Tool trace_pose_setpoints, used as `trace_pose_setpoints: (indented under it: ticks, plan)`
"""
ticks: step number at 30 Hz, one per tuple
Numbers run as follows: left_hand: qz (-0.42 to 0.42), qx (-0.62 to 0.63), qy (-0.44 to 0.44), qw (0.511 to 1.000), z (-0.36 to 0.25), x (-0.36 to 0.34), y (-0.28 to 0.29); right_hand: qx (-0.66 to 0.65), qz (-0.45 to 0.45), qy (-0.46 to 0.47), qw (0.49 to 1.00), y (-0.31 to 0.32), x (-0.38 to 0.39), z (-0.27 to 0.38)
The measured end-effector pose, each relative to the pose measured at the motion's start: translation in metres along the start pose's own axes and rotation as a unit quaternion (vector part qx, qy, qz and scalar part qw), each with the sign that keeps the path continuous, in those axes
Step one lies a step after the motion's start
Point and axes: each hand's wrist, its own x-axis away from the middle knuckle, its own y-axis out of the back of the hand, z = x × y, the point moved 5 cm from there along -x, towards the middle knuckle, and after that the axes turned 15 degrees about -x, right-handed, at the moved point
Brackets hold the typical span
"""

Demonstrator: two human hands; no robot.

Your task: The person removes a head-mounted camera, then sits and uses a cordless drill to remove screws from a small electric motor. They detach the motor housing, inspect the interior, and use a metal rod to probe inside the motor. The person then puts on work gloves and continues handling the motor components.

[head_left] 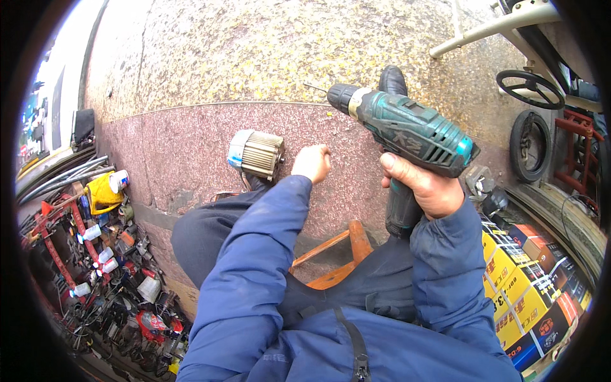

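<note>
My right hand (420,184) grips a teal and black cordless drill (414,130) by its handle, with a thin bit in the black chuck pointing up-left. My left hand (313,162) is closed, its fingertips curled out of sight, between the drill and a finned metal electric motor (259,153) with a blue patch on its side. The motor lies at the left by my dark shoe and leg, apart from my left hand. A wooden stool (353,248) shows between my legs, partly hidden by them.
Piled tools and parts (127,267) line the left side; yellow boxes (509,280) are stacked at the lower right. A tyre (529,145), a black steering wheel (529,88) and white metal tubing (484,35) are at the upper right. Speckled and reddish paving (172,153) lies ahead.
</note>
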Motion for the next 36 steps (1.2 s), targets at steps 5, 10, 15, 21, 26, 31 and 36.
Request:
trace_pose_setpoints:
  ticks: [5, 10, 15, 21, 26, 31, 36]
  plan:
    - [0.081, 0.0, 0.039, 0.996, 0.007, 0.0, -0.017, 0.021, 0.003, 0.012, 1.0, -0.006, -0.005, -0.003]
    - [-0.023, -0.053, 0.084, 0.995, 0.069, -0.051, 0.091, 0.036, 0.007, 0.008, 0.999, -0.012, -0.006, -0.009]
    - [-0.054, -0.134, 0.054, 0.988, 0.128, -0.051, 0.202, 0.076, 0.02, -0.009, 0.997, -0.017, -0.01, -0.022]
    - [0.077, -0.044, 0.168, 0.982, 0.238, 0.017, 0.17, 0.303, 0.052, 0.062, 0.95, -0.026, -0.026, -0.05]
    - [0.096, 0.242, 0.252, 0.932, 0.286, 0.054, 0.08, 0.656, 0.001, 0.107, 0.747, -0.024, -0.058, -0.102]
    - [0.05, 0.448, 0.342, 0.824, 0.302, 0.061, 0.032, 0.732, -0.078, 0.033, 0.676, -0.01, -0.08, -0.169]
    - [0.047, 0.553, 0.348, 0.755, 0.315, 0.054, 0.002, 0.758, -0.112, -0.031, 0.642, 0.008, -0.081, -0.224]
